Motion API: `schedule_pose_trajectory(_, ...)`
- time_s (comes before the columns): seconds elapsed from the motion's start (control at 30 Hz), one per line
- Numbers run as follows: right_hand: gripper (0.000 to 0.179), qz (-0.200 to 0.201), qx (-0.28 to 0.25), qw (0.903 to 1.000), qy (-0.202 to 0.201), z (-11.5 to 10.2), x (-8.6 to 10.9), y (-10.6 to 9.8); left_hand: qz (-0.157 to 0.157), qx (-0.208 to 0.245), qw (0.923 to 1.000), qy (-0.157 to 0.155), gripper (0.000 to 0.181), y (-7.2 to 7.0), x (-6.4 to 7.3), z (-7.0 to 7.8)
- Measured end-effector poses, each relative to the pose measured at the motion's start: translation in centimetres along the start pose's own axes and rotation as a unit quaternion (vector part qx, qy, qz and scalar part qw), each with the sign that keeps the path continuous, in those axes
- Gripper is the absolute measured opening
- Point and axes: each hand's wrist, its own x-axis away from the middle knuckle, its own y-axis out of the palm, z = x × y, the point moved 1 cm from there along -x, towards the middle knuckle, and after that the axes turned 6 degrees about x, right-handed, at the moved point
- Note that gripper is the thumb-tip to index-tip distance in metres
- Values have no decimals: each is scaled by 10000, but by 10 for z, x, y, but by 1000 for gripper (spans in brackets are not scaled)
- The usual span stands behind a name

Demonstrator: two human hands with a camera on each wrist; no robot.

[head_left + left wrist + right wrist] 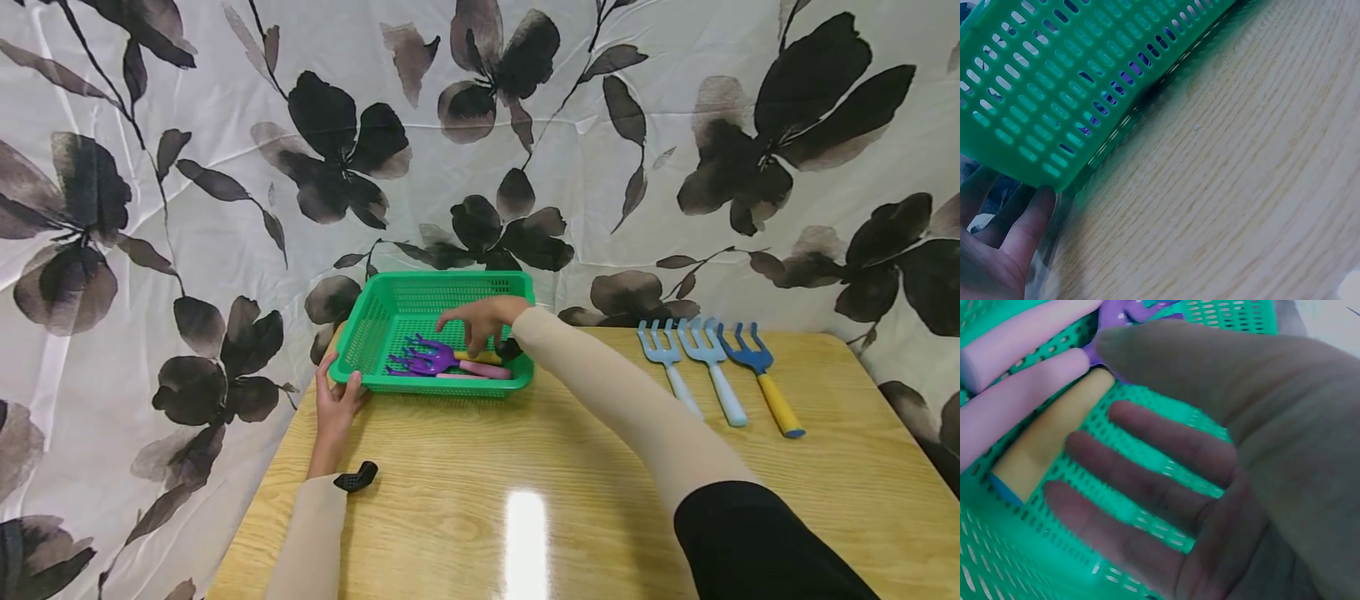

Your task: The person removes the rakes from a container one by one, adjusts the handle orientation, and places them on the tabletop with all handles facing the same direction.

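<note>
Purple forks [433, 360] lie inside the basket [450, 287], tines to the left and pink handles [1022, 397] to the right, nearest the right sleeve [637, 400]. A flower-print cloth [262, 33] fills the background, with the wooden table [435, 508] before it. The basket, green and slotted, stands upright near the table's far left edge, probably set there so both hands can reach it. The left hand [337, 408] touches its near left corner, thumb and fingers apart to either side, likely to keep the basket from sliding. The right hand [486, 317] is over the inside of the basket, thumb and fingers spread and nothing clamped between them; whether the thumb tip touches the purple fork beneath it, I cannot tell. On the right of the table, two pale blue forks [717, 377] and a dark blue fork [759, 364] with a yellow grip [780, 406] lie side by side, tines away from the person, which seems meant to leave their handles within easy reach. Smallest, a yellow handle [1054, 434] with a blue end lies beside the pink ones in the basket, near the right fingertips; its head is hard to make out, probably covered by the other forks and the hand.
</note>
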Motion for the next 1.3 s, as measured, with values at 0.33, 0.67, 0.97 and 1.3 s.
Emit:
schedule_pose_trajectory(0.33,63,-416,414,9967,567,6,-19,18,38,-97,9999,7,67,0,-3,-2)
schedule_pose_trajectory(0.67,52,-970,152,9938,529,13,-28,23,55,64,9999,-53,70,0,-1,-2)
schedule_pose_trajectory(0.97,48,-847,264,9950,469,20,-38,24,-2,59,9999,-147,67,6,5,14)
schedule_pose_trajectory(1.3,51,-424,-81,9991,18,16,-19,17,-50,37,9999,-102,70,7,6,20)
